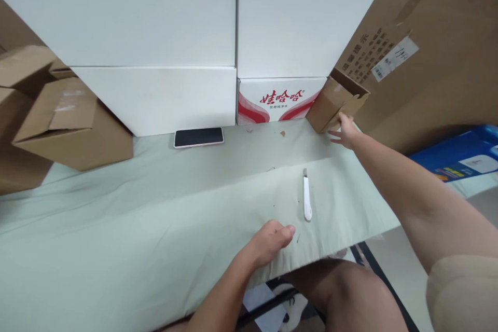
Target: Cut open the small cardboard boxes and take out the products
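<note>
My right hand (345, 132) reaches out to a small open-topped cardboard box (329, 101) at the back right. Its thumb is at the side of the box and its other fingers are spread, not wrapped around it. Near the front edge of the cloth-covered table (202, 207) rests my left hand (272, 241), fingers curled in and thumb pointing right; I see nothing in it. Between the two hands lies a white utility knife (307, 199), its metal tip pointing away from me.
A phone (199, 137) lies before stacked white cartons (182, 98). Brown cardboard boxes (73, 114) stand at left. On the right are a large cardboard panel (436, 67) and a blue container (459, 153). A brown scrap (282, 134) lies near the cartons.
</note>
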A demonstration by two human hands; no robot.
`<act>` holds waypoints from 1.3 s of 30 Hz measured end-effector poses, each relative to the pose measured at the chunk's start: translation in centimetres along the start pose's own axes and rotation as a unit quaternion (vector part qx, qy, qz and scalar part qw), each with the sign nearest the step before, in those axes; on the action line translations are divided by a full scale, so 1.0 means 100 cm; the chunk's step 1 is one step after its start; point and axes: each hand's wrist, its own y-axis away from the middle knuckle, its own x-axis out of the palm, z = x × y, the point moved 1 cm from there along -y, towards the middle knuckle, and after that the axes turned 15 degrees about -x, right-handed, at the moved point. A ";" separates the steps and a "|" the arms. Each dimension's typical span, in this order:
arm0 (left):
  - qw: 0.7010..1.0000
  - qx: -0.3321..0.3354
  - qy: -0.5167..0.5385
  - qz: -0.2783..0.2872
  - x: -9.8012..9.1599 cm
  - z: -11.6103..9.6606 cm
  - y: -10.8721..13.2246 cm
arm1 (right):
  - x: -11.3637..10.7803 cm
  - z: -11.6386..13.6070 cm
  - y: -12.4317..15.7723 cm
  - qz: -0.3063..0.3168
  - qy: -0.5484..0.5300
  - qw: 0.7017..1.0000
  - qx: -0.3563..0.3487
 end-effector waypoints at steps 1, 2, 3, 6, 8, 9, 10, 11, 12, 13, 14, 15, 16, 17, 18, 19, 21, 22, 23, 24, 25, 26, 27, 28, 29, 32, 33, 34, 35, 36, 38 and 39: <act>1.000 0.007 0.000 0.001 0.000 -0.001 0.001 | 0.003 0.001 0.002 0.017 0.023 1.000 -0.001; 1.000 0.014 -0.001 0.001 -0.001 -0.003 0.002 | 0.006 0.003 0.006 0.036 0.046 0.998 -0.002; 1.000 0.022 -0.001 -0.001 -0.002 -0.005 0.004 | 0.009 0.006 0.012 0.057 0.075 0.996 -0.007; 0.998 0.055 0.009 -0.010 -0.005 -0.014 0.018 | 0.024 0.024 0.036 0.118 0.172 0.976 -0.056; 0.996 0.081 0.031 -0.024 -0.010 -0.018 0.031 | 0.043 0.045 0.055 0.150 0.223 0.955 -0.125; 0.994 0.095 0.044 -0.033 -0.014 -0.018 0.038 | 0.057 0.058 0.066 0.167 0.240 0.942 -0.165; 0.991 0.110 0.058 -0.044 -0.018 -0.018 0.045 | 0.073 0.072 0.077 0.184 0.253 0.927 -0.207; 0.988 0.126 0.074 -0.054 -0.023 -0.017 0.052 | 0.093 0.088 0.090 0.204 0.260 0.910 -0.250; 0.983 0.142 0.093 -0.065 -0.028 -0.016 0.059 | 0.115 0.105 0.104 0.224 0.262 0.892 -0.293; 0.978 0.157 0.114 -0.075 -0.034 -0.014 0.065 | 0.141 0.124 0.119 0.246 0.260 0.871 -0.336; 0.972 0.170 0.136 -0.085 -0.040 -0.011 0.071 | 0.169 0.143 0.136 0.267 0.255 0.849 -0.378; 0.966 0.181 0.160 -0.094 -0.045 -0.009 0.077 | 0.198 0.164 0.154 0.287 0.248 0.826 -0.418; 0.959 0.190 0.182 -0.100 -0.050 -0.007 0.083 | 0.228 0.185 0.172 0.302 0.239 0.801 -0.457; 0.953 0.198 0.203 -0.105 -0.055 -0.005 0.088 | 0.259 0.206 0.190 0.313 0.230 0.780 -0.491; 0.948 0.205 0.220 -0.108 -0.059 -0.004 0.094 | 0.289 0.226 0.207 0.315 0.221 0.758 -0.527; 0.943 0.210 0.235 -0.111 -0.063 -0.003 0.100 | 0.317 0.246 0.223 0.299 0.216 0.730 -0.575; 0.937 0.209 0.255 -0.114 -0.070 -0.001 0.111 | 0.366 0.280 0.249 0.270 0.207 0.697 -0.631; 0.936 0.205 0.262 -0.115 -0.072 0.000 0.116 | 0.385 0.294 0.258 0.260 0.206 0.684 -0.650; 0.935 0.201 0.269 -0.114 -0.075 0.000 0.121 | 0.402 0.305 0.265 0.252 0.208 0.677 -0.659; 0.934 0.201 0.274 -0.112 -0.078 0.001 0.125 | 0.414 0.314 0.270 0.246 0.215 0.674 -0.662; 0.932 0.204 0.278 -0.111 -0.080 0.002 0.128 | 0.424 0.320 0.273 0.241 0.226 0.675 -0.659; 0.929 0.211 0.282 -0.112 -0.081 0.003 0.131 | 0.430 0.325 0.274 0.238 0.238 0.681 -0.651; 0.925 0.219 0.286 -0.116 -0.083 0.004 0.133 | 0.434 0.328 0.274 0.237 0.250 0.690 -0.636; 0.922 0.228 0.290 -0.121 -0.084 0.005 0.134 | 0.435 0.330 0.273 0.239 0.261 0.700 -0.621; 0.917 0.235 0.294 -0.130 -0.086 0.006 0.135 | 0.435 0.331 0.271 0.244 0.269 0.707 -0.607; 0.895 0.256 0.301 -0.208 -0.090 0.007 0.137 | 0.422 0.325 0.267 0.256 0.273 0.704 -0.604; 0.880 0.263 0.301 -0.257 -0.092 0.008 0.139 | 0.413 0.319 0.267 0.254 0.268 0.693 -0.619; 0.859 0.269 0.301 -0.314 -0.094 0.009 0.141 | 0.403 0.312 0.268 0.250 0.264 0.679 -0.638; 0.832 0.272 0.301 -0.377 -0.096 0.010 0.145 | 0.390 0.304 0.269 0.246 0.260 0.665 -0.655; 0.801 0.273 0.299 -0.441 -0.099 0.012 0.150 | 0.375 0.293 0.271 0.241 0.257 0.653 -0.671; 0.720 0.276 0.290 -0.568 -0.105 0.018 0.163 | 0.339 0.265 0.275 0.234 0.245 0.639 -0.691; 0.671 0.278 0.284 -0.626 -0.108 0.020 0.171 | 0.317 0.248 0.277 0.232 0.234 0.639 -0.695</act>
